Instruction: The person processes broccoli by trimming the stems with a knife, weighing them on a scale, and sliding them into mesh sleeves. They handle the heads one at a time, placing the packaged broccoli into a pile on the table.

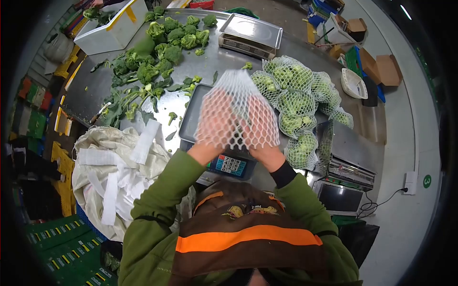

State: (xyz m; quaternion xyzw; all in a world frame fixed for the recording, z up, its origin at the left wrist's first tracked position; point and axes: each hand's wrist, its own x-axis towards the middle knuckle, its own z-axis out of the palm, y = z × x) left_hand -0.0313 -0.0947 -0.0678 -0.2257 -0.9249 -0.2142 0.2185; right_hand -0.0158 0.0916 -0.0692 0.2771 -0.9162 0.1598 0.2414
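A white foam mesh sleeve (pixel 236 88) is stretched over both of my hands, its closed-up end pointing away from me. My left hand (pixel 214 121) and my right hand (pixel 258 121) are inside it, side by side, holding the mesh spread wide. Some green shows through between them, but I cannot make out what it is. Below the hands is a digital scale with a grey tray (pixel 191 114) and a keypad (pixel 230 164). Several netted broccoli heads (pixel 296 102) are piled to the right of my right hand.
Loose broccoli heads (pixel 174 35) and trimmed leaves (pixel 126 105) cover the table's left side, near a knife (pixel 101 110). A second scale (pixel 250 35) stands at the back. White sleeves (pixel 109 190) lie on a sack at left. A metal machine (pixel 350 152) stands at right.
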